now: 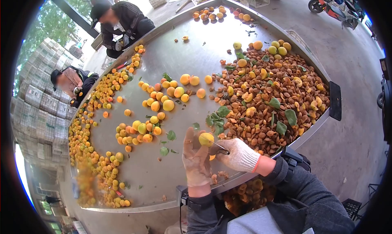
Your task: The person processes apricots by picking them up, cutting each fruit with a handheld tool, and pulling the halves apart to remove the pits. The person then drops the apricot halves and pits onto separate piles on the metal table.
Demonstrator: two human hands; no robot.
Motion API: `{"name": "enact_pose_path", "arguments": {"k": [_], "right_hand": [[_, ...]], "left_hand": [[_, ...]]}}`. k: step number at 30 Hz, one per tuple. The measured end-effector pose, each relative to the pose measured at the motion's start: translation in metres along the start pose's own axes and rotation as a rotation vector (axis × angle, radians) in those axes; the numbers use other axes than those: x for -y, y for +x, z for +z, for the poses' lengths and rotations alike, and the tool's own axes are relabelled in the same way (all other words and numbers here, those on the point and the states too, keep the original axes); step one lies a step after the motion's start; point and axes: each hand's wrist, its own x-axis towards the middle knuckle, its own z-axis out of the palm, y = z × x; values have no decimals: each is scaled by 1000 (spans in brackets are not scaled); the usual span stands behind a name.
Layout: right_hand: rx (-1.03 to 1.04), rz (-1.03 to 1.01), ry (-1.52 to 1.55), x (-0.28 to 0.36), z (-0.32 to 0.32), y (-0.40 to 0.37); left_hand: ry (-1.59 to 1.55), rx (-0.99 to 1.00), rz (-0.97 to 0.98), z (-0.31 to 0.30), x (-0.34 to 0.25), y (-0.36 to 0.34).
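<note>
My left hand, in a thin stained glove, holds a yellow apricot near its fingertips, over the near edge of the metal table. In my right hand, which wears a white knitted glove with an orange cuff edge, is a small knife. Its blade points left and touches or nearly touches the fruit. A big heap of brown pits, mixed with leaves and fruit pieces, lies just beyond my right hand. Whole apricots are grouped on the metal further left.
Many more apricots line the table's left side. Two people, one crouching and one lower down, are at the far left edge. Below the near edge is a container of cut fruit. Stacked crates stand behind.
</note>
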Motion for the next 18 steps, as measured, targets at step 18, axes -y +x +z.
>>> {"name": "enact_pose_path", "arguments": {"k": [18], "right_hand": [[-72, 35, -403, 16, -9, -2]], "left_hand": [[119, 115, 35, 5, 12, -8]]}}
